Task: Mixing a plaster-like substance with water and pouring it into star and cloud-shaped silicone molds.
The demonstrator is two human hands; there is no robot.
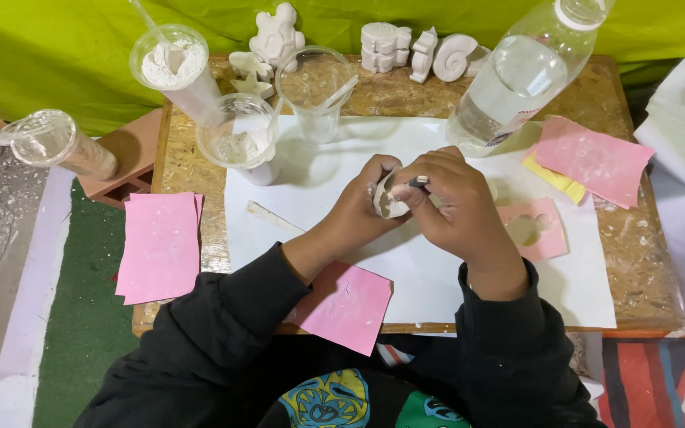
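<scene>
- Nearest the camera, a pink paper square is overhanging the front edge of the wooden board.
- The left hand and right hand are meeting together over the white sheet, both closing on one small white plaster piece.
- The left hand is cupping the piece from its side; the right hand is pinching a thin dark-tipped tool against the top of the piece (the tool's lower part is hidden by the fingers).
- A pink mould is lying on the sheet just beside the right hand.
- Left of the board, a stack of pink sheets is lying partly off the edge.
- Farther back, three clear plastic cups are standing near a tilted clear bottle.
- Along the far edge, white plaster figures are standing in a row.
</scene>
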